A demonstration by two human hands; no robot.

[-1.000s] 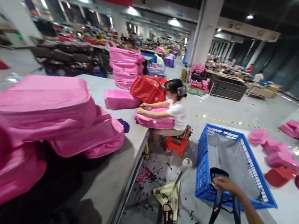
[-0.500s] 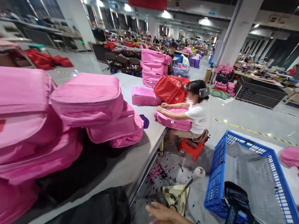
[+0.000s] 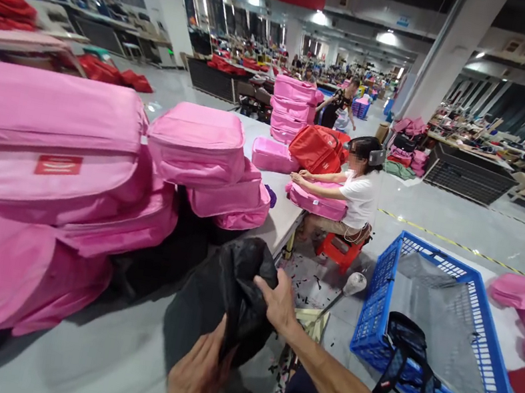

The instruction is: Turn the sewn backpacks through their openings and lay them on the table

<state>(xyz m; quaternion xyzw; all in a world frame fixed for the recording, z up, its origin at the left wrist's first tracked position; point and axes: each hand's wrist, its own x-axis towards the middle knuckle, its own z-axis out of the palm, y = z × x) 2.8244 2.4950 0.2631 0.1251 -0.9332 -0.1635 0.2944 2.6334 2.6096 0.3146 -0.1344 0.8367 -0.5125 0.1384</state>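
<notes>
A black bag (image 3: 208,288) of soft, creased fabric is held at the near edge of the table, directly in front of me. My right hand (image 3: 279,300) grips its far right side, thumb on top and fingers partly hidden by the cloth. Along the bag's near side lies my left hand (image 3: 197,368), closed on the edge with its fingers pressed together; its thumb is hidden behind the fabric. Left of the bag, several pink bags (image 3: 90,193) are piled on the table, one with a red label (image 3: 58,165).
A co-worker (image 3: 360,187) in a white shirt sits on a red stool (image 3: 339,254), hands on a pink bag. To my right stands a blue crate (image 3: 364,309) with dark straps (image 3: 409,358) over its rim. A long-handled dustpan (image 3: 316,324) and scraps lie on the floor.
My right hand has moved from open air onto the black bag. My left hand has come into fuller view on its near side. The bag has been raised, and the view has shifted left.
</notes>
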